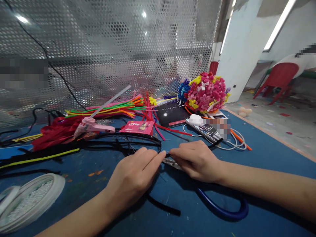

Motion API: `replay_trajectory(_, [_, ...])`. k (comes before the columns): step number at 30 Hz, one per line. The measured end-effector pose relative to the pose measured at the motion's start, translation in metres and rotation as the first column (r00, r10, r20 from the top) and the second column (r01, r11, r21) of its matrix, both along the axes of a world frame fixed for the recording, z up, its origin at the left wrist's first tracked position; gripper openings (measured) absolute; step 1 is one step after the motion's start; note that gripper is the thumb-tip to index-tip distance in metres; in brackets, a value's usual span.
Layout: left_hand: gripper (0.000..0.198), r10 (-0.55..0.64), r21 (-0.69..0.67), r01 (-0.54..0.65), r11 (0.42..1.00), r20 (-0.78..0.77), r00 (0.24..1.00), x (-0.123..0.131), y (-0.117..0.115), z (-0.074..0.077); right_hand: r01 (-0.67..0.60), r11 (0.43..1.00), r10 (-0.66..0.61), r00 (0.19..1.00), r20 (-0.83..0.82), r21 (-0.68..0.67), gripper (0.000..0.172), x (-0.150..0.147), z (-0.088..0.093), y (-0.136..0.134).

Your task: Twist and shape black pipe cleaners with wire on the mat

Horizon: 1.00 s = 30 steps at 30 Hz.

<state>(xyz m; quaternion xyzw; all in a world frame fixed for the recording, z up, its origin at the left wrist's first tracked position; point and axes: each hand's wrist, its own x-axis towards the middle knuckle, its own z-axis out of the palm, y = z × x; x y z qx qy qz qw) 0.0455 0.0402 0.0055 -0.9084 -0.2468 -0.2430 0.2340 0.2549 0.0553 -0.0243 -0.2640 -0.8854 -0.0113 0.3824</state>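
Note:
My left hand [135, 169] and my right hand [197, 160] meet almost fingertip to fingertip over the blue table. Both are closed in a pinch on a black pipe cleaner [216, 144], whose fuzzy end sticks out behind the right hand. Most of the held part is hidden by the fingers. Beneath the right hand lies a metal cutting tool with a curved blue handle [228, 215]; its kind is partly covered. A black fuzzy piece [166, 206] comes out from under the left hand. More black pipe cleaners [138, 138] lie just beyond the left hand.
A pink glue gun [92, 126] rests beside red ribbon [55, 133] and bundled coloured pipe cleaners [118, 108]. At front left is a round tray of white beads [55, 189]. A phone [208, 130], white cable [243, 140], dark timer screen [170, 115] and flower bouquet [207, 93] stand behind.

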Motion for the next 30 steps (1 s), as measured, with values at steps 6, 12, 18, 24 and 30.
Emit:
replay_trajectory(6, [0.024, -0.006, 0.039, 0.005, 0.999, 0.017, 1.000, -0.0039, 0.0010, -0.0020, -0.021, 1.000, 0.021, 1.000, 0.020, -0.002, 0.024, -0.0008, 0.0014, -0.0009])
replay_trajectory(12, [0.030, 0.023, 0.012, -0.023, 1.000, 0.054, 0.998, -0.0026, 0.0006, 0.0003, -0.027, 1.000, 0.027, 0.999, 0.021, 0.006, 0.025, -0.0008, 0.0027, -0.0008])
replay_trajectory(18, [0.034, 0.028, -0.099, -0.013, 0.995, 0.150, 0.988, 0.0000, -0.0004, 0.0031, -0.037, 0.999, 0.036, 0.999, 0.028, 0.005, 0.022, -0.0010, 0.0004, -0.0007])
replay_trajectory(24, [0.035, 0.095, -0.288, -0.027, 0.957, 0.226, 0.970, 0.0020, -0.0017, 0.0028, -0.058, 0.998, 0.057, 0.998, 0.038, 0.029, 0.017, -0.0019, -0.0016, -0.0004])
replay_trajectory(30, [0.028, -0.038, -0.127, 0.060, 0.990, 0.174, 0.984, -0.0046, 0.0002, -0.0005, -0.057, 0.998, 0.056, 0.998, 0.030, 0.021, 0.017, 0.0001, -0.0006, -0.0010])
